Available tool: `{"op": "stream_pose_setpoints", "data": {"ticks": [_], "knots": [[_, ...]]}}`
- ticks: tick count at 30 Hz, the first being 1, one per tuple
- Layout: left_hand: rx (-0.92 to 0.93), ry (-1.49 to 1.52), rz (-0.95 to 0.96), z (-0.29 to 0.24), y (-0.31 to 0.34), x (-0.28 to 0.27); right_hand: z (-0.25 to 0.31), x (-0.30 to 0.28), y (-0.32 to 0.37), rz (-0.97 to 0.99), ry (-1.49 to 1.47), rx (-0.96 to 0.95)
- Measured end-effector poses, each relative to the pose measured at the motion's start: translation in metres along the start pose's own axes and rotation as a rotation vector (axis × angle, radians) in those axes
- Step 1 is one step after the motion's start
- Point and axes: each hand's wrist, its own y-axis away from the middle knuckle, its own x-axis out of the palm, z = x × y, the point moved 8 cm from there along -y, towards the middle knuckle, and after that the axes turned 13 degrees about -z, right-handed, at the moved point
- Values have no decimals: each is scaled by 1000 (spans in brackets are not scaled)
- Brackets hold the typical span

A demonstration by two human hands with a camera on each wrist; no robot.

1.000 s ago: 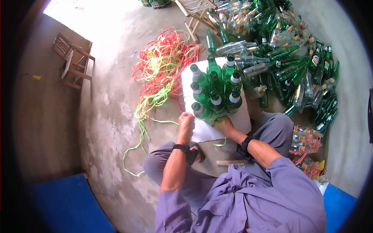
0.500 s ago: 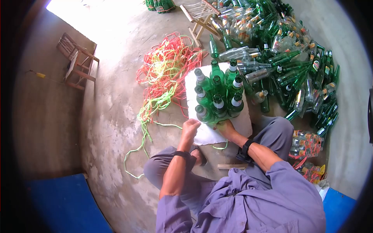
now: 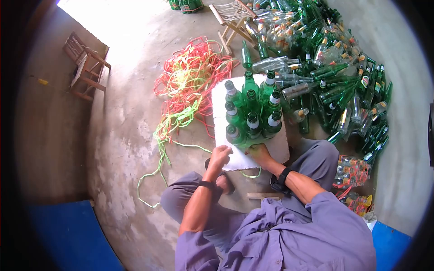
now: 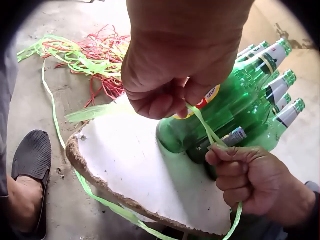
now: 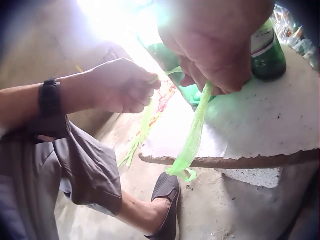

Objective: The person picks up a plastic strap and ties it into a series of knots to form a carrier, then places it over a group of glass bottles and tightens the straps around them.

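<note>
Several green glass bottles (image 3: 250,101) stand upright in a tight cluster on a white slab (image 3: 275,151). In front of them my left hand (image 3: 220,156) pinches a light-green plastic strip (image 4: 202,121) between thumb and fingers. My right hand (image 3: 259,153) has its fingers curled round the same strip, close by the nearest bottles. A short stretch of strip runs between the two hands in the left wrist view. Below the right hand, a loose tail (image 5: 192,140) hangs past the slab's rough brown edge. Another length trails from the left hand's side toward the floor.
A tangled heap of red and green strips (image 3: 192,72) lies on the floor at left. Loose bottles (image 3: 325,72) are piled at right, beside bundled ones (image 3: 352,171). A folding stool (image 3: 233,18) stands beyond; a wooden chair (image 3: 86,67) stands by the left wall.
My left hand has come back toward the body and a little nearer the right hand. The right hand stays by the front bottles. The head view has shifted slightly.
</note>
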Motion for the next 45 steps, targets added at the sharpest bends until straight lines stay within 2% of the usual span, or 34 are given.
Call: {"op": "stream_pose_setpoints", "data": {"ticks": [4, 6, 7, 9, 10, 12, 15, 17, 21, 24, 25, 26, 29, 32, 33, 35, 36, 37, 38, 39, 41, 42, 43, 44, 45], "knots": [[7, 60, 28, 2, 11, 15, -4, 3, -2, -13, -90, 28], [-55, 322, 65, 4, 15, 22, -7, 4, 0, 6, -138, 16], [-66, 327, 62, 4, 15, 23, 1, 2, 2, 12, -137, 21], [-103, 378, 66, 5, 16, 27, -4, 2, 11, 114, -136, 327], [-135, 427, 75, 5, 16, 30, -2, 1, 12, 117, -136, 326], [-126, 426, 72, 4, 16, 34, -10, 6, 20, 158, -268, 515], [-134, 485, 15, 8, 14, 41, -25, 6, 22, 151, -223, 573], [-174, 591, -64, 14, 7, 45, -34, 3, 24, 163, -188, 585], [-279, 701, -94, 15, 9, 58, -38, -10, 29, 223, -134, 567], [-251, 744, -42, 2, 13, 58, -39, -12, 36, 249, -113, 644], [-257, 670, -37, 2, 12, 56, -39, -13, 37, 250, -113, 650], [-259, 597, -32, 2, 12, 55, -38, -12, 37, 276, -98, 613], [-256, 659, -26, -4, 19, 55, -42, -3, 36, 314, -95, 578], [-210, 685, -56, 0, 17, 58, -39, 0, 38, 337, -124, 582], [-206, 689, -56, 20, 7, 57, -37, 2, 39, 356, -143, 585], [498, -454, -143, 32, -17, 55, -54, 3, 37, 396, -96, 543], [500, -448, -149, 23, -13, 56, -62, -1, 34, 432, -52, 507], [160, 90, -191, 23, -9, 48, -64, -12, 29, 435, -45, 503], [-189, 623, -215, 31, -1, 51, -56, -30, 14, 431, 310, 184], [-267, 652, -229, 31, 1, 53, -44, -44, 2, 411, 656, -144], [-303, 618, -204, 33, -1, 53, 4, -96, -15, 181, 800, -221], [-340, 576, -180, 37, -1, 54, 14, -134, -24, -5, 478, -110], [-341, 580, -181, 35, 0, 56, 13, -147, -50, 29, 813, -79], [-344, 597, -212, 32, 2, 56, 24, -175, -66, -179, 699, 67], [-346, 613, -243, 29, 3, 56, 28, -192, -95, -221, 753, 2]]}}
